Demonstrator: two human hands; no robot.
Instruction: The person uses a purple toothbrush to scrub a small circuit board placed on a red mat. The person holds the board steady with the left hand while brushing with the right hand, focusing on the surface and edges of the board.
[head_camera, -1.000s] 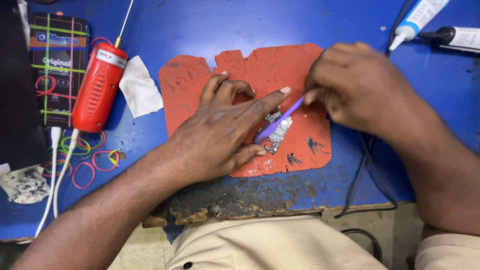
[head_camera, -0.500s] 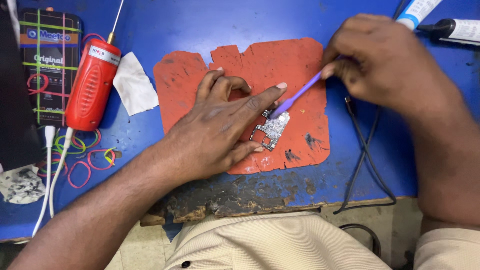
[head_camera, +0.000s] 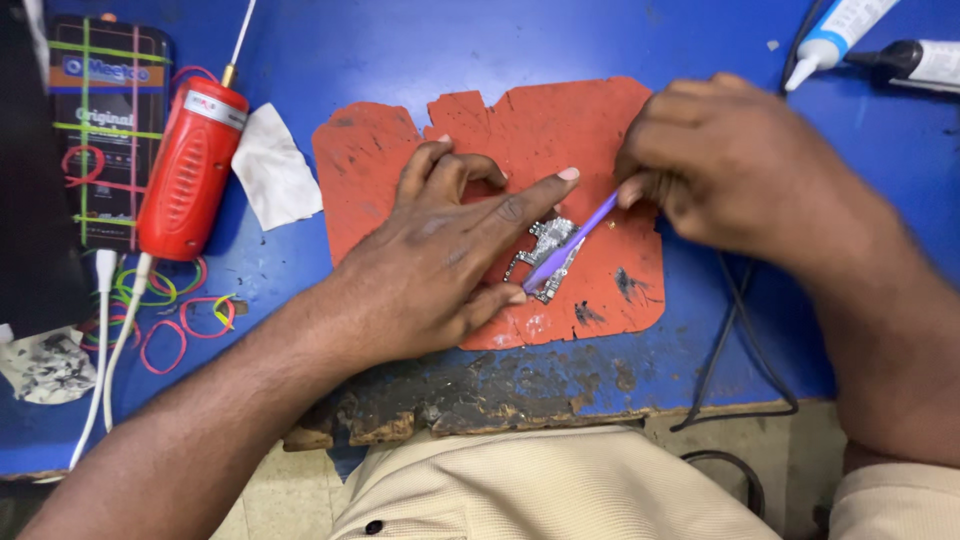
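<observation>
I observe a blue-painted table (head_camera: 450, 40), its near edge chipped and darkened. At its centre lies a worn orange-red rubber mat (head_camera: 370, 170) with an irregular notched outline and black smears. My left hand (head_camera: 440, 265) rests flat on the mat, fingers spread; the index finger and thumb bracket a small silver phone circuit board (head_camera: 548, 240) and touch its edges, pinning it against the mat. The board sits slightly toward 4 o'clock from the mat's centre. My right hand (head_camera: 725, 165), at 2 o'clock from the board, is closed around the handle of a thin purple plastic brush (head_camera: 575, 240), whose lower end lies across the board. At 9 o'clock from the mat lies a red plastic handheld tool (head_camera: 190, 170) with a thin metal tip, beside a white scrap of paper (head_camera: 275, 170). Coloured rubber bands (head_camera: 165, 315) lie scattered at 8 o'clock.
</observation>
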